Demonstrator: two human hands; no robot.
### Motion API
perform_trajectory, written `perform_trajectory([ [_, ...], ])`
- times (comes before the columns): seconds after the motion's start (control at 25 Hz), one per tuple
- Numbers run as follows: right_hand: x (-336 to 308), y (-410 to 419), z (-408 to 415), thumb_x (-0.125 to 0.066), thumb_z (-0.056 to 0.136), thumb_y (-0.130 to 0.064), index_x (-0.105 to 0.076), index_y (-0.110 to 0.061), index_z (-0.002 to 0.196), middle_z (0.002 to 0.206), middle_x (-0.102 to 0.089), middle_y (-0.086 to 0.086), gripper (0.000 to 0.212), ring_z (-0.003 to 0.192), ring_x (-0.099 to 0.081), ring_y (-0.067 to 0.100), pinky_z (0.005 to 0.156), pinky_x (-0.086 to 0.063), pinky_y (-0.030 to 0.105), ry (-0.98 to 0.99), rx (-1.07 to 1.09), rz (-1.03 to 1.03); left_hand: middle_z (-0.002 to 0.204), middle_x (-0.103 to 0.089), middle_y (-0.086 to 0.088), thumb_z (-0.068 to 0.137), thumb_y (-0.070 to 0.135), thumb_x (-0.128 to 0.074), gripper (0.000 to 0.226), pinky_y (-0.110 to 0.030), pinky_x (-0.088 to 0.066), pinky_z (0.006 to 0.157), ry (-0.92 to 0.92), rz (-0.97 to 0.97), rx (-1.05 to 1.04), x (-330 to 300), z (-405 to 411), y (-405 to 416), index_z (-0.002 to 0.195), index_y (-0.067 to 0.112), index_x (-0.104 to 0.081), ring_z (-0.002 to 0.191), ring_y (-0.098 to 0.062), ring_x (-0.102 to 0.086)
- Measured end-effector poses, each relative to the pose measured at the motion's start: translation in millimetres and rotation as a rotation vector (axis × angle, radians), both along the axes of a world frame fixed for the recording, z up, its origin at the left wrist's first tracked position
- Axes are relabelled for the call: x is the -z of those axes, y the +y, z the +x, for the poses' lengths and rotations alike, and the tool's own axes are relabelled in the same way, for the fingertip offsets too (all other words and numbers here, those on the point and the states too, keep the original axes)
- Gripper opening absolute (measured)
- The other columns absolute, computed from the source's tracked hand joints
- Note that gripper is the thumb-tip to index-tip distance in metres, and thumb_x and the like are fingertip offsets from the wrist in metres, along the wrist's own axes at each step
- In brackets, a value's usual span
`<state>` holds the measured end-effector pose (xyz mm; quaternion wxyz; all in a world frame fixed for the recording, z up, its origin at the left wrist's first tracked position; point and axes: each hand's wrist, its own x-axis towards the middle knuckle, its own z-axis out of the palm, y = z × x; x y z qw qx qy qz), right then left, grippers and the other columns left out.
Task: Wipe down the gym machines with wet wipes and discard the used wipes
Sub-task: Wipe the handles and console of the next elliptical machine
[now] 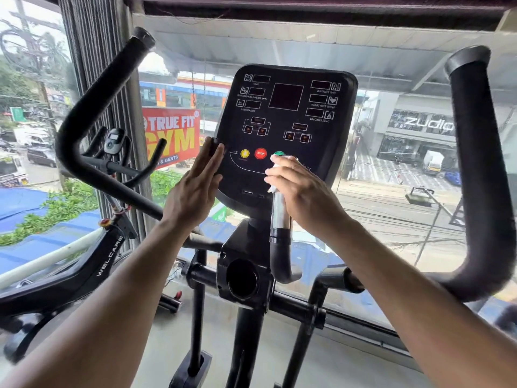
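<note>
Right hand point(300, 189) grasps a white wet wipe point(282, 161) bunched against the lower right of the black console point(285, 107), just beside the green button point(278, 154). Left hand point(195, 186) is released, straight fingers resting on the console's left edge. A chrome grip bar point(279, 212) rises below the right hand. Black handlebars stand far left point(92, 107) and right point(475, 163)
</note>
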<state>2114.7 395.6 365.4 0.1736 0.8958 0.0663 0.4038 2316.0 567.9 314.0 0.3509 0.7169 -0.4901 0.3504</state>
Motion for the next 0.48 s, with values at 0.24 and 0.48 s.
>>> perform_trajectory([
  [0.24, 26, 33, -20, -0.033, 0.096, -0.002, -0.07, -0.008, 0.089, 0.093, -0.067, 0.009, 0.038, 0.113, -0.062, 0.031, 0.123, -0.029, 0.046, 0.162, 0.08, -0.214, 0.173, -0.002, 0.012, 0.111, 0.023, -0.045, 0.062, -0.023, -0.049, 0.045, 0.002, -0.008, 0.018, 2, 1, 0, 0.166, 0.027, -0.018, 0.126, -0.032, -0.064],
  [0.48, 24, 49, -25, -0.037, 0.094, -0.002, -0.062, -0.016, 0.076, 0.069, -0.051, -0.001, 0.033, 0.075, -0.054, 0.022, 0.125, -0.022, 0.053, 0.371, 0.173, -0.428, 0.174, 0.001, 0.014, 0.111, 0.025, -0.042, 0.063, -0.037, -0.058, 0.047, -0.018, 0.004, 0.005, 4, 2, 0, 0.166, 0.03, -0.012, 0.126, -0.032, -0.064],
])
